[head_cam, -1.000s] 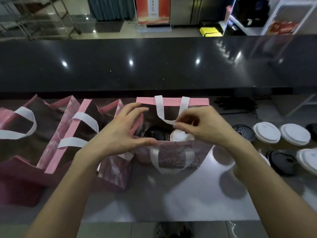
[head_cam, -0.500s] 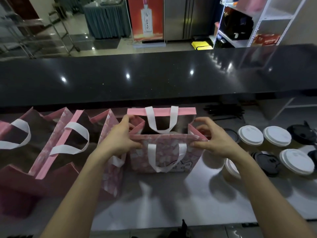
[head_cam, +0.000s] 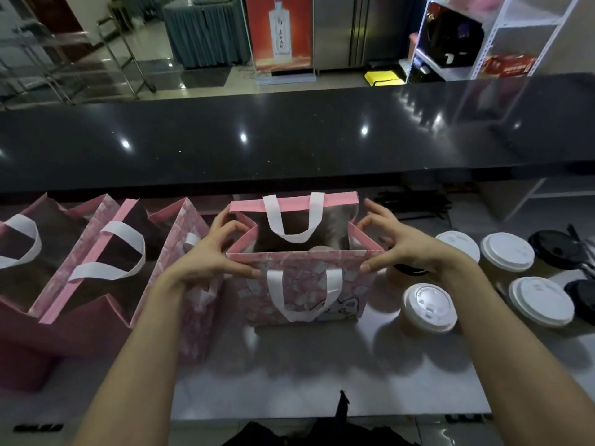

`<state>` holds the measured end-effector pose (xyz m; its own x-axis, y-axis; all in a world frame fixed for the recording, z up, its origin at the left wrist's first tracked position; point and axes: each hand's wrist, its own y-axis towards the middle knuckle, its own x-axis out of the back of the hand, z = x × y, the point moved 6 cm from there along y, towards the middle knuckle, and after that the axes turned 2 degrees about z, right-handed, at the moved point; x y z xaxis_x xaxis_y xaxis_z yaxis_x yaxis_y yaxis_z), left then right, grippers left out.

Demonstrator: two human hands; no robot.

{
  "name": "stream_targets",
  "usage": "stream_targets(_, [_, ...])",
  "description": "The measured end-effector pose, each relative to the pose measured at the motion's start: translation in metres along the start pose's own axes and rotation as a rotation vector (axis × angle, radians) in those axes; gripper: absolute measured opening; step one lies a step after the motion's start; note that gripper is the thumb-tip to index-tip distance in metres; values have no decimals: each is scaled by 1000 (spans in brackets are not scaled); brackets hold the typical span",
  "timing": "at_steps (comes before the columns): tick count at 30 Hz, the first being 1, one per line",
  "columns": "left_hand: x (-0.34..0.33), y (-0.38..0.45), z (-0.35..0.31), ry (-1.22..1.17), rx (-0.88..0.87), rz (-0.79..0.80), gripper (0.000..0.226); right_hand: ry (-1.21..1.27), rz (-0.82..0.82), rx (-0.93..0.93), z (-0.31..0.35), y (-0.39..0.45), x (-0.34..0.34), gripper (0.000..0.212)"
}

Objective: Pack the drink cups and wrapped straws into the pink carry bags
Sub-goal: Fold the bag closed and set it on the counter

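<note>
Left hand (head_cam: pixel 209 257) and right hand (head_cam: pixel 402 249) pinched opposite top corners of patterned pink paper carry bag (head_cam: pixel 302 284), bag upright between them, white-lidded paper cup (head_cam: pixel 426 309) near counter's right edge.

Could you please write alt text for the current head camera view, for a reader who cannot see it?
Two bare hands, left hand and right hand, pinch the top corners of an open pink carry bag on a pale counter. More pink bags stand left; lidded drink cups sit right.
</note>
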<state>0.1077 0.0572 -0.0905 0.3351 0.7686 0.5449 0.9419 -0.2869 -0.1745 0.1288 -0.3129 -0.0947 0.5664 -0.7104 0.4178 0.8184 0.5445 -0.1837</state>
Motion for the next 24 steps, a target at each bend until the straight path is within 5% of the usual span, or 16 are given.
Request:
stream_targets(5, [3, 7, 5, -173, -73, -61, 68, 9, -25, 53, 9, 19, 4, 78])
stream_targets(15, [25, 11, 1, 67, -106, -352, 99, 7, -347, 115, 7, 30, 8, 71])
stream_targets(20, [17, 8, -44, 378, -245, -305, 40, -81, -369, 107, 9, 27, 3, 99])
stream_targets(24, [12, 15, -67, 567, -253, -359, 11, -129, -367, 129, 16, 25, 0, 78])
